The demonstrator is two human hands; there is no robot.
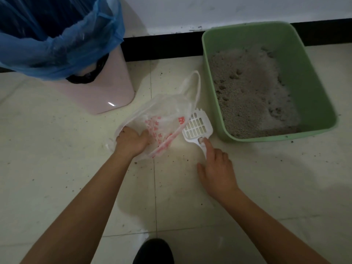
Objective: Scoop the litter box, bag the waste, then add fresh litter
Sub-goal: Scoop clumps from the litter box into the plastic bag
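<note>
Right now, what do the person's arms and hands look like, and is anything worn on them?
Both forearms are bare as far as the picture's lower edge; no sleeve shows. The left hand and the right hand wear no gloves. I see no watch, ring or bracelet on either wrist or hand, though the light is dim.

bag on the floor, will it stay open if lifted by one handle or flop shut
Likely floppy: the bag is thin, see-through film, crumpled on the floor. Probably very light: it looks empty. Its mouth would likely sag shut unless the left hand spreads it.
</note>
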